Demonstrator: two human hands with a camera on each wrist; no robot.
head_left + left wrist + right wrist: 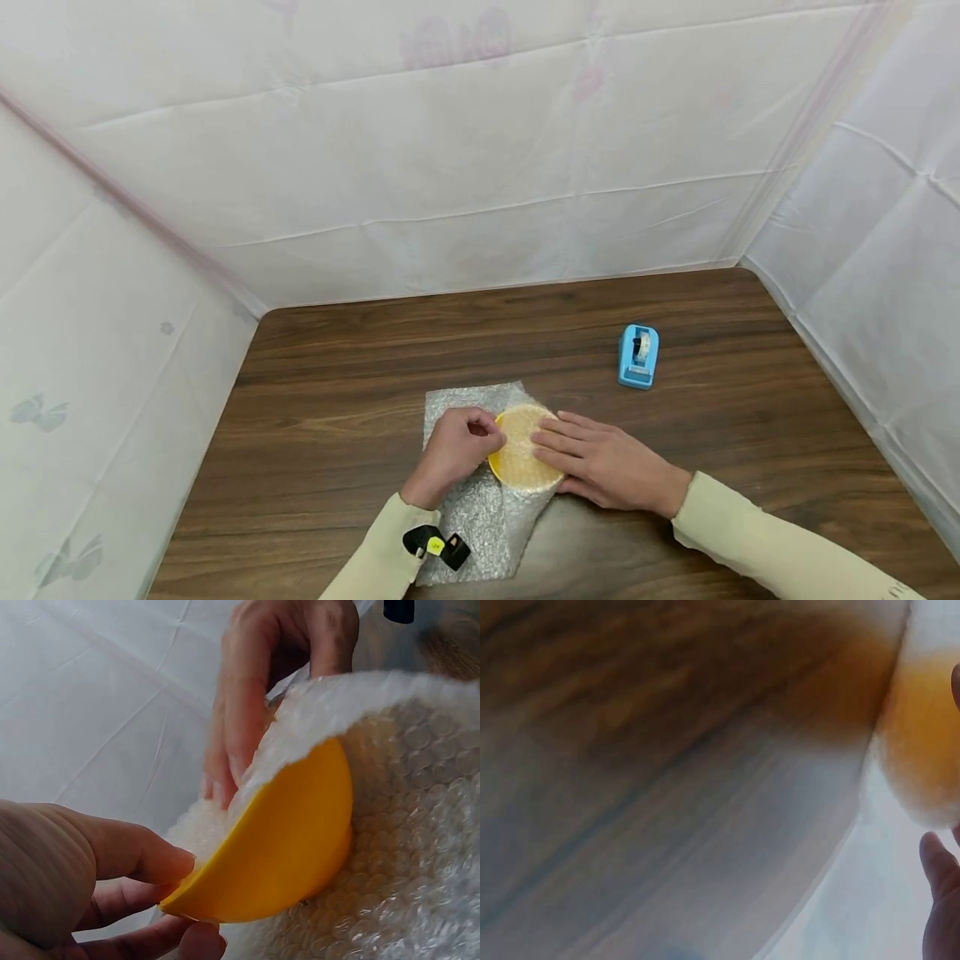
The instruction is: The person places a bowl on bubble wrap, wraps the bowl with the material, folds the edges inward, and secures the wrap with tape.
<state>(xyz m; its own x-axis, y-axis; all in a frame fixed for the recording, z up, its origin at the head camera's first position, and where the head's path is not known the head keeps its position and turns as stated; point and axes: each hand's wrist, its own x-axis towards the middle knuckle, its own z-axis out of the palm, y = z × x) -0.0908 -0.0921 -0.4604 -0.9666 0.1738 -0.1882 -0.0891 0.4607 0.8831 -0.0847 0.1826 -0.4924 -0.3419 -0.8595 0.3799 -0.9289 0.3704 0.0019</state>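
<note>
A round yellow bowl (495, 463) sits on a sheet of bubble wrap (474, 521), with part of the sheet folded over its top. In the left wrist view the bowl (289, 840) is tilted, its yellow side bare and wrap (337, 697) across its rim. The left hand (459, 446) pinches the bowl's left rim and the wrap edge between thumb and fingers. My right hand (607, 462) lies with extended fingers on the wrap over the bowl's right side. At the right edge of the right wrist view, the wrapped bowl (922, 742) shows blurred beside the right hand (943, 900).
A blue tape dispenser (638, 357) stands on the brown wooden table (337, 375), behind and to the right of the bowl. White sheeting (465, 183) hangs along the back and both sides of the table. A black wrist strap (435, 543) is on the left wrist.
</note>
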